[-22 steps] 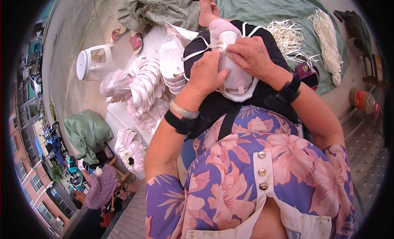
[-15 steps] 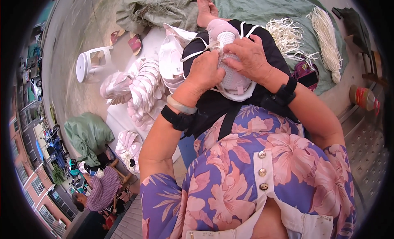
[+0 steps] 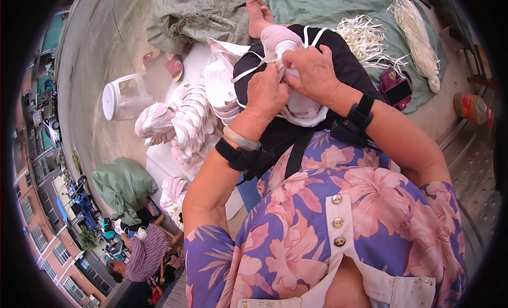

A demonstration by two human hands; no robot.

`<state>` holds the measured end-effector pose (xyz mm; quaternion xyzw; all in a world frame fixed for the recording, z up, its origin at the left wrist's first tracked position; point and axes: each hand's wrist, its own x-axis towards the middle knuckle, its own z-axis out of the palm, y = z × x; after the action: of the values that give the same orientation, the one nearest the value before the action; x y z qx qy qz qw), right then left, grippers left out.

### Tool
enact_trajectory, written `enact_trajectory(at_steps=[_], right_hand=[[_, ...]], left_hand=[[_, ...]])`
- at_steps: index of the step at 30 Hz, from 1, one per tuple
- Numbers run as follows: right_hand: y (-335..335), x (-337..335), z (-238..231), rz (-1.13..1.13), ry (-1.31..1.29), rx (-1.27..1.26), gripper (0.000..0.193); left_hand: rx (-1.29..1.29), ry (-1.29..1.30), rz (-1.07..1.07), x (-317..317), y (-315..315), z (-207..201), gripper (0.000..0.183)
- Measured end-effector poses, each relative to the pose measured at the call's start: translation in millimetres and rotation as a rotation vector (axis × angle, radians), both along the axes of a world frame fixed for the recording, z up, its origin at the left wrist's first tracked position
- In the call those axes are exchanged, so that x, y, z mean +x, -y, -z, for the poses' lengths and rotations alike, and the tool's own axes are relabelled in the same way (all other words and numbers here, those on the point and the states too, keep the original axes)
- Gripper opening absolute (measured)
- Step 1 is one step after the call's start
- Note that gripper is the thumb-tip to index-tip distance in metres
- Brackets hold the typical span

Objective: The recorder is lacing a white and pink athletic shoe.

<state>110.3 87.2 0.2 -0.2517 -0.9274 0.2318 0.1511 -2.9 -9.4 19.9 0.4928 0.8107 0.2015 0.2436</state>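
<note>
Pinching white lace (image 3: pixel 271 57) over a pink shoe upper (image 3: pixel 279 37), my left hand (image 3: pixel 265 93) adjoins my right hand (image 3: pixel 314 76), whose grip I cannot tell.

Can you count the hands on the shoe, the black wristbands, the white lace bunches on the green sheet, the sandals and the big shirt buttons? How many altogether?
Hands, left hand and right hand: 2
Black wristbands: 2
White lace bunches: 2
Sandals: 2
Shirt buttons: 3
Total: 11
</note>
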Motion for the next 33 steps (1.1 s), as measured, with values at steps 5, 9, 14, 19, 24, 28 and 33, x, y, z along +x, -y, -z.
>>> enact_trajectory(at_steps=[5, 9, 14, 19, 24, 28, 33], right_hand=[[-3.6, 0.6, 6.5, -0.059, -0.029, 0.064, 0.03], [-5.4, -0.1, 11.8, -0.089, -0.042, 0.092, 0.028], [-4.2, 0.8, 14.2, -0.127, -0.067, 0.217, 0.026], [-2.0, -3.2, 9.2, -0.208, -0.045, 0.409, 0.017], [3.5, -10.6, 2.6, -0.221, 0.025, 0.616, 0.004], [8.2, -15.2, -1.8, -0.227, 0.043, 0.609, 0.005], [18.5, -4.0, -13.8, -0.131, 0.079, 0.39, 0.009]], left_hand=[[0.176, 0.111, -0.049, -1.2, 4.1, 5.5, 0.025], [0.178, 0.226, -0.057, -8.0, 8.1, 10.9, 0.022], [0.269, 0.447, -0.113, -12.2, 11.0, 21.3, 0.03], [0.263, 0.639, -0.184, -15.1, 14.2, 30.0, 0.035], [0.212, 0.743, -0.191, -19.1, 17.3, 29.3, 0.024], [0.271, 0.813, -0.251, -14.0, 15.8, 30.6, 0.028], [0.35, 0.762, -0.341, -11.4, 15.9, 35.4, 0.033]])
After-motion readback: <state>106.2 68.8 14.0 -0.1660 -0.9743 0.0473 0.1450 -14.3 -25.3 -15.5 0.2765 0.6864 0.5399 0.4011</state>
